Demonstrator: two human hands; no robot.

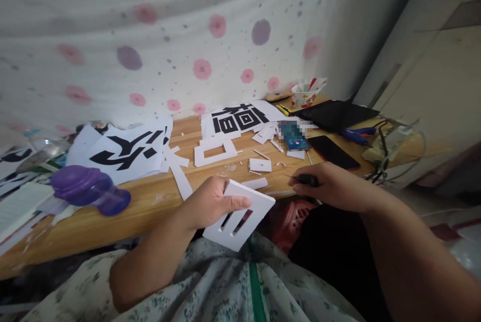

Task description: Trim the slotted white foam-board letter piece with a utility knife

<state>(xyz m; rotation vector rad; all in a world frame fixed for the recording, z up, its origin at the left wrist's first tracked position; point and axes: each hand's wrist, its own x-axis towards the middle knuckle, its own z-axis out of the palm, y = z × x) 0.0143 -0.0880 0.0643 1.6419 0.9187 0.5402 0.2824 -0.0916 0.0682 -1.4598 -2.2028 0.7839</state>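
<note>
My left hand [212, 202] grips a white foam board piece [244, 219] with two narrow slots cut through it, held over my lap at the table's near edge. My right hand [326, 184] is closed round a small black-handled cutting tool [307, 180], its tip pointing left just above the table edge, right of the board. Loose white offcuts [260, 165] lie on the wooden table [150, 197] just beyond both hands. Further back lie a cut white frame shape [215, 151] and printed sheets with large black characters [240, 117].
A purple bottle [88, 188] lies on its side at the left. Two phones [295, 135] [332, 150], a dark tablet [334, 114], a paper cup [303, 94] and cables with a charger [379, 154] crowd the right end. A spotted cloth hangs behind.
</note>
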